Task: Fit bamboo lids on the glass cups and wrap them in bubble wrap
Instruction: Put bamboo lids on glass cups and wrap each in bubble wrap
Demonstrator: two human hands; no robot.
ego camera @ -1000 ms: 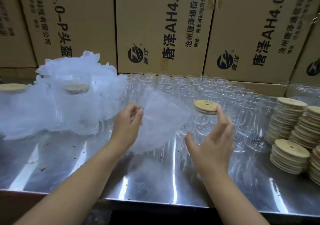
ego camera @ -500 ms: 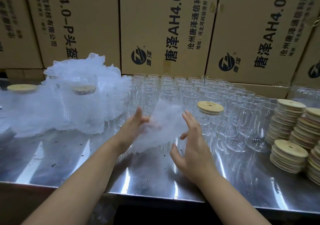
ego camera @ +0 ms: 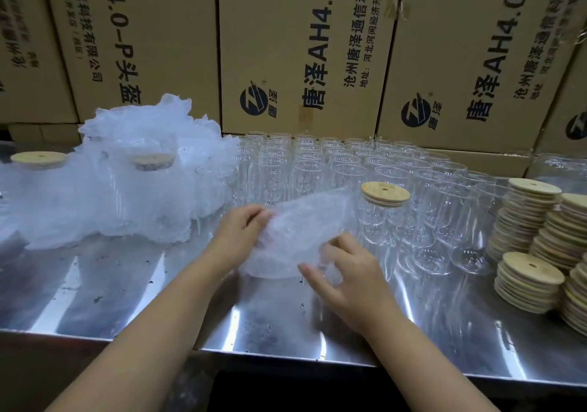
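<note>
Bubble wrap sheet [ego camera: 301,230]: clear and crumpled, held up off the desk [ego camera: 127,300]; the left hand [ego camera: 236,237] grips its left edge, the right hand [ego camera: 349,278] pinches its lower right edge.
Lidded cup [ego camera: 376,221]: clear glass, upright, just right of the sheet.
Fitted lid [ego camera: 385,193]: round bamboo, small hole, seated on that cup.
Open cups [ego camera: 317,164]: clear, upright, in close rows behind.
Loose lids [ego camera: 527,221]: bamboo discs stacked at the right.
Wrapped cups [ego camera: 127,195]: heaped at the left, two bamboo tops showing.
</note>
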